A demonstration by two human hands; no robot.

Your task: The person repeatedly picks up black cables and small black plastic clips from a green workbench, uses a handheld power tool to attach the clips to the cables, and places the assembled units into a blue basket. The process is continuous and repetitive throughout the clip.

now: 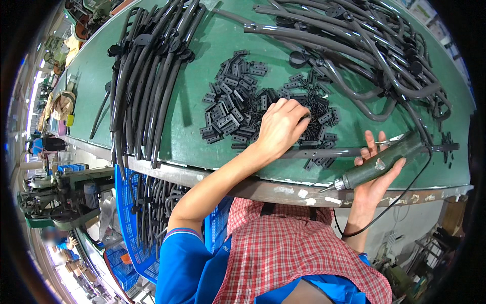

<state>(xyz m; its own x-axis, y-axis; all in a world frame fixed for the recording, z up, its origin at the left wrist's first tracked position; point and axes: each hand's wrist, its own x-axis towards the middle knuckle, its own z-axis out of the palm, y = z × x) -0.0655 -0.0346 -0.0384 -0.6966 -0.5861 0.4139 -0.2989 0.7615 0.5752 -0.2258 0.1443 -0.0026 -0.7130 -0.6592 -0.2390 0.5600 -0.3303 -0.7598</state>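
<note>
My left hand reaches into the heap at the middle of the green table, its fingers curled down among small dark screws. What lies in its fingertips is hidden. Black rectangular blocks with holes are piled to the left of that hand. In my right hand rests a dark green electric screwdriver, its bit pointing left toward the table's front edge and its black cord hanging down. A dark metal tube with holes lies crosswise on the table, between my hands and partly behind the screwdriver.
A bundle of dark bent tube frames lies at the left, and a tangled heap of similar frames fills the far right. Below the table's worn front edge, a blue plastic crate holds more tubes. Another person is at the far left.
</note>
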